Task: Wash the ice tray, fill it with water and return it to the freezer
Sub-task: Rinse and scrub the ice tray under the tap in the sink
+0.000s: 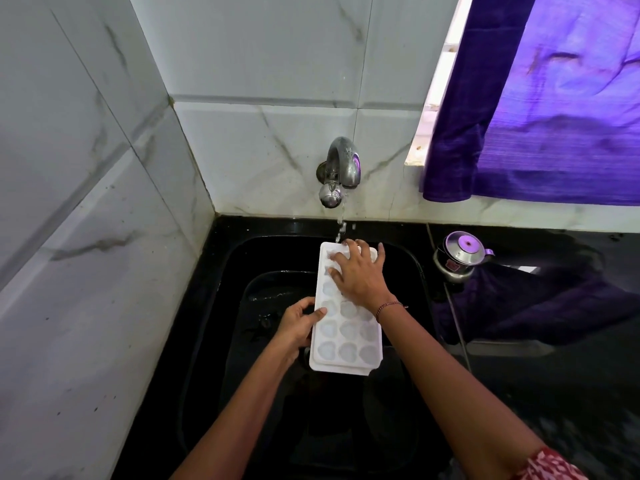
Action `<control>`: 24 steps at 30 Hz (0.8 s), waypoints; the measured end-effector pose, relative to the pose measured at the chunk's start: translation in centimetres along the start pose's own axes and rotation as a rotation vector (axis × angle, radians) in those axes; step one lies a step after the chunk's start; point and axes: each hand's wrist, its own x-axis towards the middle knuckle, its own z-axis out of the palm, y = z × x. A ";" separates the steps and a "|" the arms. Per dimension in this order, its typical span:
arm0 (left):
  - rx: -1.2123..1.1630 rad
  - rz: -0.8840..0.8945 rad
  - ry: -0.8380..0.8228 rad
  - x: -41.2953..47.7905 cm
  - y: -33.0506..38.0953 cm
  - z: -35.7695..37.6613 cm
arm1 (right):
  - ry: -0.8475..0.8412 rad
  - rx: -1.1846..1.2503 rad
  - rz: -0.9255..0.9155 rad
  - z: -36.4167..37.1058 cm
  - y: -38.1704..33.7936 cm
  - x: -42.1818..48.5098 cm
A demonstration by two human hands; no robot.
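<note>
Ice tray [348, 344]: white, cells up, held over the black sink [232, 265], long axis 12 to 6 o'clock, far end meeting the water stream [341, 225] from the tap [341, 168] at 12 so that water runs into the cells. Left grip [299, 323]: closed round the tray's 9 o'clock edge, thumb on top, probably to steady it. Right grip [360, 275]: fingers spread flat on the cells at the 12 o'clock end, holding nothing, apparently rubbing them clean. Steel pot [459, 256]: on the counter [554, 393] at 3 o'clock, well apart
</note>
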 end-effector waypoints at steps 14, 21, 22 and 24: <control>-0.015 -0.035 0.032 -0.3 -0.5 0.0 | -0.064 -0.139 -0.091 -0.4 -0.3 0.6; -0.005 -0.028 0.033 -0.4 -0.3 -0.8 | -0.025 -0.059 -0.079 0.1 -0.2 0.5; -0.003 -0.028 0.032 -0.5 -0.4 -0.9 | -0.021 -0.038 -0.086 0.2 -0.1 0.6; -0.006 -0.029 0.036 -0.6 -0.6 -1.1 | 0.000 0.036 -0.075 0.2 0.2 0.5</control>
